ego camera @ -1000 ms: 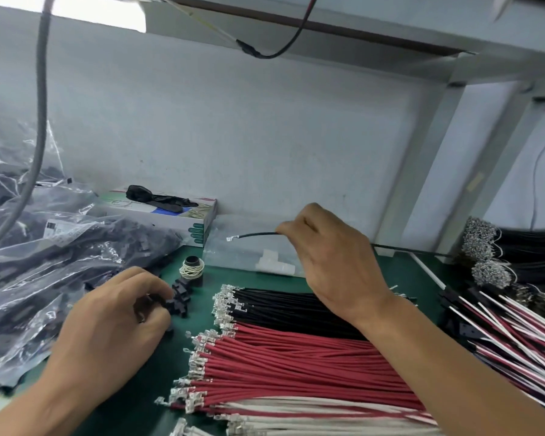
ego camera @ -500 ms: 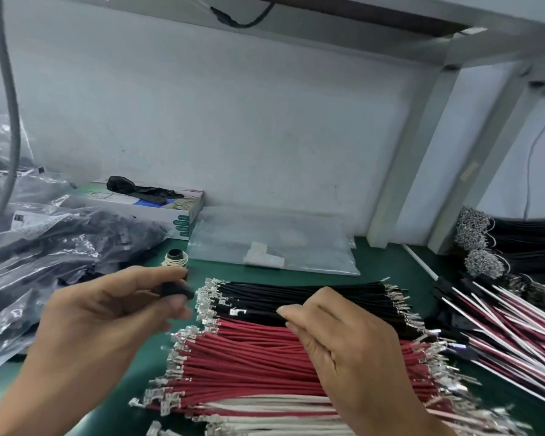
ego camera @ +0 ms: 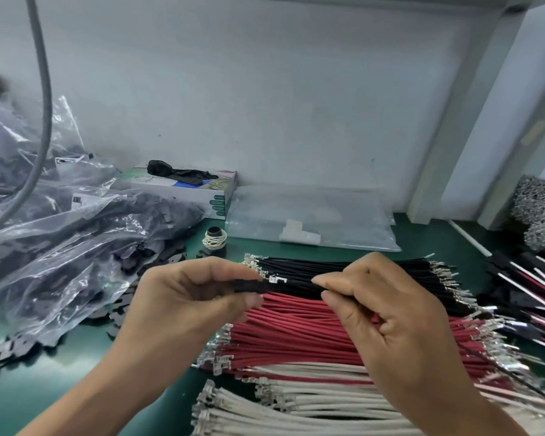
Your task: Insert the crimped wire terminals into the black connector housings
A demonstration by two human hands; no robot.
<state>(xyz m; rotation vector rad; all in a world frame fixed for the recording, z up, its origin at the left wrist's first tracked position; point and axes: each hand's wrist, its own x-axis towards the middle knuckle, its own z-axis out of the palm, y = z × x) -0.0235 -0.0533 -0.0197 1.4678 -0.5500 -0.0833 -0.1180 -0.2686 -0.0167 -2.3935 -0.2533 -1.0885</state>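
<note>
My left hand (ego camera: 189, 297) pinches a small black connector housing (ego camera: 249, 286) between thumb and fingertips. My right hand (ego camera: 387, 316) pinches a black wire (ego camera: 299, 282) whose silver crimped terminal (ego camera: 276, 280) points left and sits right at the housing's opening. Both hands hover over rows of crimped wires on the green mat: black wires (ego camera: 375, 269) at the back, red wires (ego camera: 296, 338) in the middle, white wires (ego camera: 296, 404) nearest me.
Clear plastic bags of black housings (ego camera: 60, 247) are piled at the left, with loose housings (ego camera: 120, 316) spilling onto the mat. A tissue box (ego camera: 186, 190), a small spool (ego camera: 215, 240) and a flat clear bag (ego camera: 312, 221) lie at the back. Assembled harnesses (ego camera: 532, 278) lie at the right.
My left hand lifted a housing from the loose pile. My right hand brought the black wire down and toward me, and the terminal tip now meets the housing.
</note>
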